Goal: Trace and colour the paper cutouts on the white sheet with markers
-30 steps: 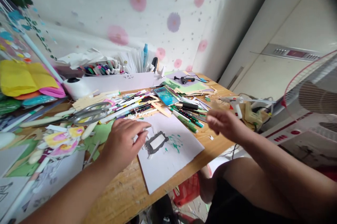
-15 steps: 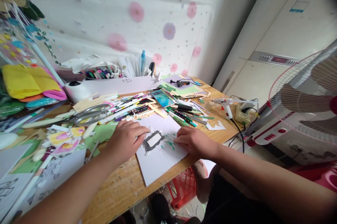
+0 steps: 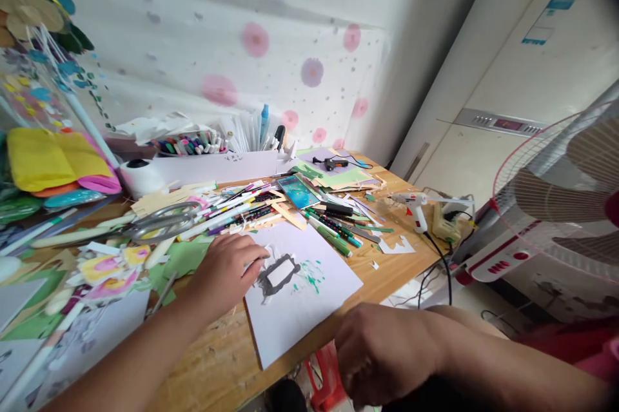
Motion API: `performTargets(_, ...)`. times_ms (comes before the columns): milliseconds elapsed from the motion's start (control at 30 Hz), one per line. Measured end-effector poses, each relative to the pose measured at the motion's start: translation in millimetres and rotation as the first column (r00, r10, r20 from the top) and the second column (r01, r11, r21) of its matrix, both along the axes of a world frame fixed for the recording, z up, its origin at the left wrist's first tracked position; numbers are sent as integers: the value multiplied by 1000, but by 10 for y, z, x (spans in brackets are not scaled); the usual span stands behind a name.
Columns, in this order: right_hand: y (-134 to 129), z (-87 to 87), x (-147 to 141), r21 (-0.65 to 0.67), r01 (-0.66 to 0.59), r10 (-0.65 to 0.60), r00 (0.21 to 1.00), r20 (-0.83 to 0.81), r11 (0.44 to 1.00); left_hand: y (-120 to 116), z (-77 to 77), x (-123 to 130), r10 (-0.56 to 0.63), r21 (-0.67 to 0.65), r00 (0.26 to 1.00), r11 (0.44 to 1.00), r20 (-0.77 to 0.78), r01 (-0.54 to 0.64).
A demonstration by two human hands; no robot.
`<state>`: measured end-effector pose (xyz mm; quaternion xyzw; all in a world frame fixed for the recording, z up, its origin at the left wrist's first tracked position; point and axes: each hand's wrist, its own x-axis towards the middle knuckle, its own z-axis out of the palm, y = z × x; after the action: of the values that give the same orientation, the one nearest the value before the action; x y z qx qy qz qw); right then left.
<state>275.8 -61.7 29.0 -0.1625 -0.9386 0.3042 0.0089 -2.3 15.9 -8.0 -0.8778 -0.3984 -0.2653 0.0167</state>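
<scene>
A white sheet [image 3: 294, 322] lies at the table's front edge, with green marks [image 3: 311, 276] on its right part. On its left part is a small white rectangle with a ragged dark grey border [image 3: 281, 273]. My left hand [image 3: 229, 270] rests at the sheet's left edge, its fingertips beside the grey border, the fingers bent and apart with nothing seen in them. Off the table's front edge, my right hand [image 3: 382, 351] hangs with its fingers curled in; whether anything is inside them is hidden.
Pens and paper strips [image 3: 251, 206] are heaped behind the sheet, near large scissors [image 3: 164, 222] and a phone [image 3: 298, 191]. A white glue gun [image 3: 416, 209] with a black cord stands at the right edge, a fan [image 3: 556, 193] beyond. A pen box [image 3: 213, 167] sits behind.
My right hand has left the sheet, moved down toward me past the table edge, and its fingers have curled in. My left hand stays by the grey border. The view has shifted slightly.
</scene>
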Motion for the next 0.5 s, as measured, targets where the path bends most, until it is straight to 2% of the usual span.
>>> performTargets(67,47,105,53,-54,31,-33,999,-36,998,-5,2,3,-13,7,1000,1000,8,13)
performTargets(100,117,146,92,-42,76,-78,996,-48,996,-9,3,6,-23,9,1000,1000,9,23)
performTargets(167,329,194,189,61,245,-243,969,-38,967,-17,4,13,-45,12,999,999,8,45)
performTargets(200,456,196,238,151,355,-355,934,-30,922,-20,3,16,-54,12,999,998,8,54)
performTargets(233,584,184,281,274,460,-473,881,-19,845,-22,2,19,-61,11,998,998,8,61)
performTargets(267,706,159,312,337,509,-533,846,-26,792,-22,0,20,-66,8,998,998,11,66)
performTargets(333,900,81,331,419,556,-603,798,-25,718,-14,-8,18,-71,0,997,998,18,71)
performTargets(367,965,34,319,438,562,-618,786,-19,702,-7,-13,14,-70,-7,997,997,22,71)
performTargets(500,1048,-116,201,467,550,-636,771,36,693,21,-23,-13,-44,-48,998,998,39,46)
